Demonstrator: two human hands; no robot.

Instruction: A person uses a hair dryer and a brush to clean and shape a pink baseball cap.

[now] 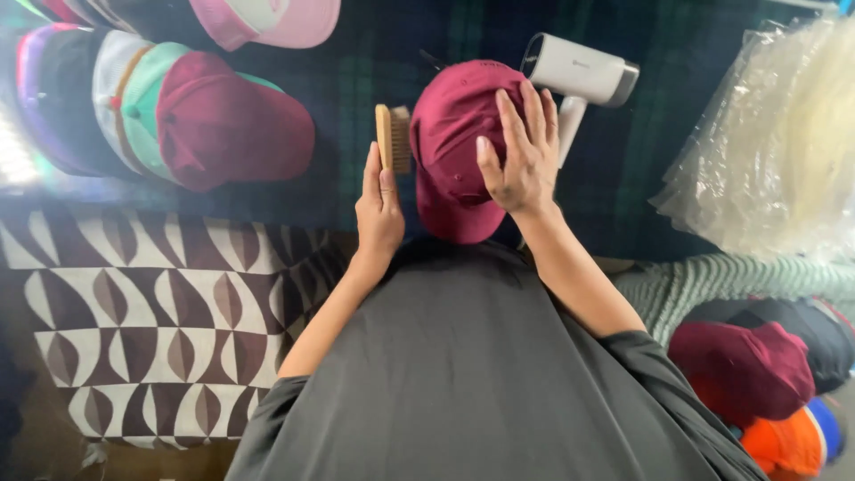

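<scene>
Maroon cap sits in the middle of the dark plaid table, its crown propped up and its brim pointing toward you. Your right hand lies spread flat over the right side of the crown, fingers open, pressing rather than gripping. Your left hand is closed around the handle of a wooden brush, whose bristles stand just beside the cap's left side. A white handheld steamer lies just behind the cap on the far right, and a row of nested caps lies far left. Since your right hand only rests on the crown, a firm brush stroke could, I judge, push the cap sideways or collapse its shape. The steamer is close enough that a sliding cap or a wide stroke might knock it. Keeping the brush angled flat may also matter, as the wooden edge could scuff the fabric.
</scene>
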